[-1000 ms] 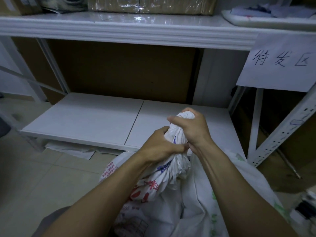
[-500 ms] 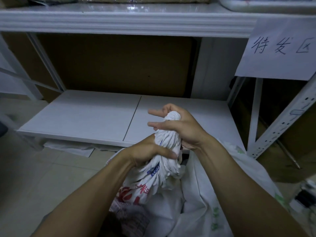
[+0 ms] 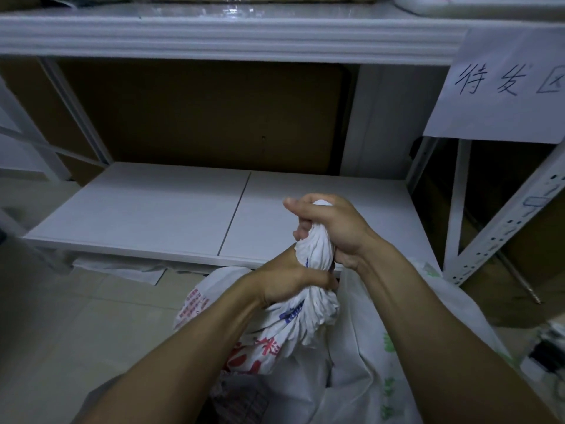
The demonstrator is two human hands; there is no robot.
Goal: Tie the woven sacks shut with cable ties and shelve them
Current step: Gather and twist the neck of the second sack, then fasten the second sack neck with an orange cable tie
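Observation:
A white woven sack point(image 3: 269, 341) with red and blue print stands on the floor in front of me, its mouth gathered and twisted into a neck point(image 3: 315, 255). My left hand point(image 3: 290, 280) grips the lower part of that neck. My right hand point(image 3: 330, 228) grips its top end, fingers curled round the bunched fabric. No cable tie is visible. A second white sack point(image 3: 397, 347) with green print lies just right of the first, under my right forearm.
The low white shelf board point(image 3: 159, 215) lies bare straight ahead, under an upper shelf point(image 3: 214, 35) holding wrapped goods. A handwritten paper sign point(image 3: 501, 87) hangs at the right. A perforated white upright point(image 3: 507, 221) slants at the right. Paper sheets point(image 3: 122, 270) lie under the shelf.
My right hand, whose fingers were spread half a second ago, has closed again round the top of the twisted neck. My left hand keeps its hold lower down.

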